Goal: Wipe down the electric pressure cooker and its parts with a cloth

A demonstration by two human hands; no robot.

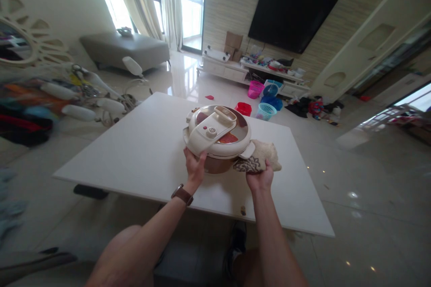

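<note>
A cream pressure cooker [220, 136] with a shiny lid and a brownish lower body stands on the white table [144, 143]. Across its lid runs a broad cream handle [212, 130] with a round knob and a small red button. My left hand [195, 168] grips the near left side of the cooker, thumb at the rim, the other fingers partly hidden. In my right hand [261, 179] is a folded beige cloth [264, 154] with a dark pattern, thumb on top. The cloth lies against the cooker's right side handle [247, 150].
Beyond the table stand a red basin [243, 108], a light blue basket [266, 111] and a pink basket [256, 89]. A lamp with several white shades [79, 112] is at the left. A small dark object [243, 210] lies by the table's front edge.
</note>
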